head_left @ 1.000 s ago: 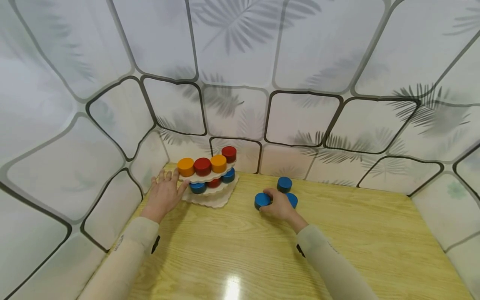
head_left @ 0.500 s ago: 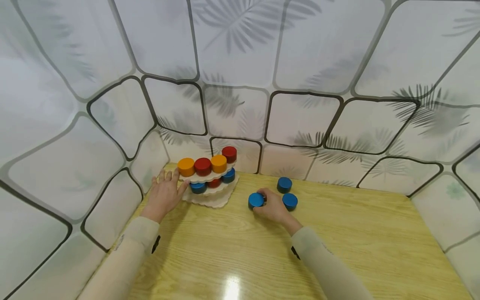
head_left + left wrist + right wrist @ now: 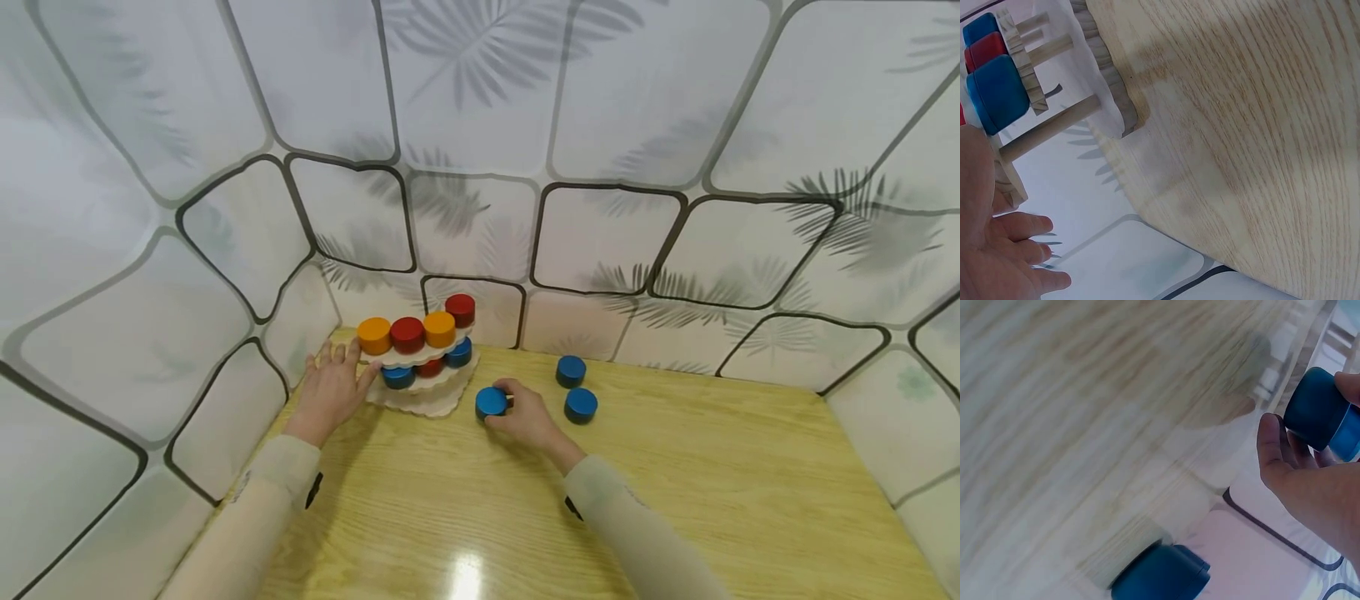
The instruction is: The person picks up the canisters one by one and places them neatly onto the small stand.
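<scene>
My right hand [image 3: 525,418] pinches a small blue round tin [image 3: 491,402] between thumb and fingers, to the right of a scalloped wooden tiered stand [image 3: 427,404]. In the right wrist view the tin [image 3: 1316,409] is held above the table. At the stand's left side, my left hand [image 3: 332,390] lies with fingers spread; its thumb reaches the upper tier's edge. On that tier sit orange tins [image 3: 373,336] and red tins [image 3: 407,334]. Blue tins [image 3: 398,377] and a red tin [image 3: 430,367] fill the tier below, partly hidden.
Two more blue tins [image 3: 571,371] [image 3: 581,406] stand on the wooden table [image 3: 450,492] right of my right hand. A patterned pale wall covering [image 3: 600,242] rises behind the table and along its left side. Round wooden posts [image 3: 1050,128] join the stand's tiers.
My right hand has carried the blue tin left, away from the other two blue tins and nearer the stand. My left hand has stayed beside the stand.
</scene>
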{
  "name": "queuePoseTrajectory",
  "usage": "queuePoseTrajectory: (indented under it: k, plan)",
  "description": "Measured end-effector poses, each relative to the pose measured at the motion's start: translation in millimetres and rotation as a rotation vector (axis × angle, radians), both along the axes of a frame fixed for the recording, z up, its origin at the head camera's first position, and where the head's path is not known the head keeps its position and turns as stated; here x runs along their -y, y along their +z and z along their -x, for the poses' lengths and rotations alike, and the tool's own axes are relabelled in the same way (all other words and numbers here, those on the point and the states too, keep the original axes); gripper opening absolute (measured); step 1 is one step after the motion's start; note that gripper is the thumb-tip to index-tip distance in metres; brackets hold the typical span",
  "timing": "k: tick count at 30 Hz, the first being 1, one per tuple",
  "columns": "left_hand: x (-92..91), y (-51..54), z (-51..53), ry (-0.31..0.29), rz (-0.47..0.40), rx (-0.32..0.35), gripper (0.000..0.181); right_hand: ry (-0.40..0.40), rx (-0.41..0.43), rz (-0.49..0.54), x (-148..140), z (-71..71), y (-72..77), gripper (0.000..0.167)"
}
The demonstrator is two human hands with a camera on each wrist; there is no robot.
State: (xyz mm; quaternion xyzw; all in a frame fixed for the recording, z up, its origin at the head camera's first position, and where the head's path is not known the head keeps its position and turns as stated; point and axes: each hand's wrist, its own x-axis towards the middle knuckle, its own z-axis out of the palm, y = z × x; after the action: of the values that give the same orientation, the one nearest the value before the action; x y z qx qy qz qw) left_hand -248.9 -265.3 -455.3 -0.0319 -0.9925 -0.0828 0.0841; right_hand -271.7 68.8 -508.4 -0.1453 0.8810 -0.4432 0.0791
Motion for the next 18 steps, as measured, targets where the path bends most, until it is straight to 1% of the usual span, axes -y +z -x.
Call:
queuePoseTrajectory:
  k: [7, 18]
  plan:
    - [0.4, -0.2, 0.6, 0.004, -0.005, 0.001, 0.070, 0.016, -0.002, 0.044, 9.0, -0.5, 0.0, 0.060]
    - [0.4, -1.0, 1.2, 0.009, -0.003, 0.013, 0.070, 0.039, 0.000, 0.051, 23.4, -2.0, -0.1, 0.061]
